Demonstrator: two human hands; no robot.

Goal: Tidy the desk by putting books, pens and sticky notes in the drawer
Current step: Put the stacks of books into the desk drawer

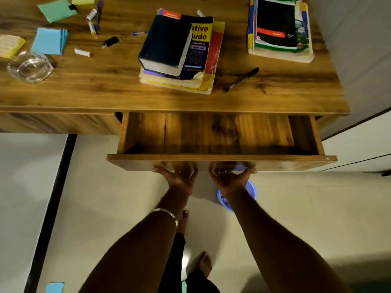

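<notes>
I see a warm brown wooden desk top (105,85) with dark grain and a soft sheen. The open wooden drawer (222,158) shows the same streaked grain. At far left sits a clear glass bowl (29,67), glossy. The blue paper sticky-note pad (49,41) looks matt. The pale tiled floor (105,208) is smooth, faintly reflective.
</notes>
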